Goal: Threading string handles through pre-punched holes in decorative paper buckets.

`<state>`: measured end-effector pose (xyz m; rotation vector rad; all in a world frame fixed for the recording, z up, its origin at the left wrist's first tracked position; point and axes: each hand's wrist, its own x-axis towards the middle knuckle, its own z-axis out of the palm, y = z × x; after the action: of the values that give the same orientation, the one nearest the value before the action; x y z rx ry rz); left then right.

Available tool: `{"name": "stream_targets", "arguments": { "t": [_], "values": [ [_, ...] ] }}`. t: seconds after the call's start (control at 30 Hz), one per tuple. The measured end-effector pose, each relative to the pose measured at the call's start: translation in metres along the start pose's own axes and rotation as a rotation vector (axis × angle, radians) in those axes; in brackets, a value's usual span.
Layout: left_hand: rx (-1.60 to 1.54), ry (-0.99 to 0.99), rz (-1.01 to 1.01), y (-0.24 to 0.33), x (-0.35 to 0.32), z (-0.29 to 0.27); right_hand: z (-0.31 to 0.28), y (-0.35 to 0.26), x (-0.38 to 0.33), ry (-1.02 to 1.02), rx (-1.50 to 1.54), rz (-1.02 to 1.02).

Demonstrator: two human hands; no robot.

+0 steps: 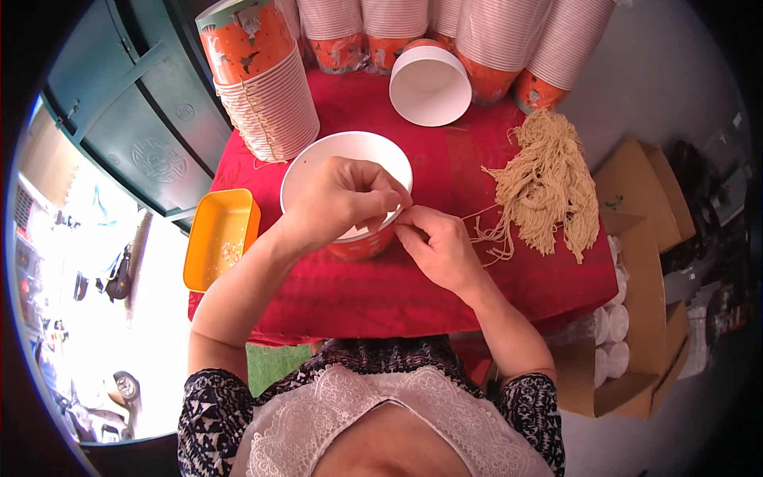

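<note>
An orange-and-white paper tub (360, 247) stands open at mid-counter (334, 306), between the near and far edges. The left hand (343, 199) reaches over its mouth, thumb and forefinger closed in a pinch by the right rim; the right hand (441, 248) meets it there, fingers also nearly closed. They seem to grip a fine tan strand, though it is too thin there to be sure.

The likeliest trouble is the strand slipping from so narrow a pinch, or a sideways tug tipping the tub. Pulling right could also snag the loose ends of the cord bundle (548, 191) toward the right edge.

At the left edge, a yellow tray (248, 230) with white bits sits close to the left forearm; a careless elbow could knock it. Beyond, a tall nested stack (266, 111), draped with strands, crowds the far-left corner. A tilted tub (429, 86) and wrapped stacks (501, 32) line the far edge.
</note>
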<state>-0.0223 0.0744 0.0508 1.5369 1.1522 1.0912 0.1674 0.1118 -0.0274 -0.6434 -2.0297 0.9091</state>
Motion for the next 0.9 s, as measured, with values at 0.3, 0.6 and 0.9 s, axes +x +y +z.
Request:
{"name": "stream_targets", "arguments": {
  "t": [0.3, 0.6, 0.9],
  "values": [
    [-0.091, -0.051, -0.106, -0.008, 0.006, 0.004, -0.031, -0.021, -0.001, 0.07, 0.175, 0.086],
    [-0.116, -0.079, -0.124, -0.01, 0.012, 0.004, -0.064, -0.051, 0.026, -0.175, 0.314, 0.05],
    [-0.067, -0.108, -0.13, -0.018, 0.014, 0.001, -0.051, -0.036, 0.045, -0.193, 0.22, -0.24]
  ]
}}
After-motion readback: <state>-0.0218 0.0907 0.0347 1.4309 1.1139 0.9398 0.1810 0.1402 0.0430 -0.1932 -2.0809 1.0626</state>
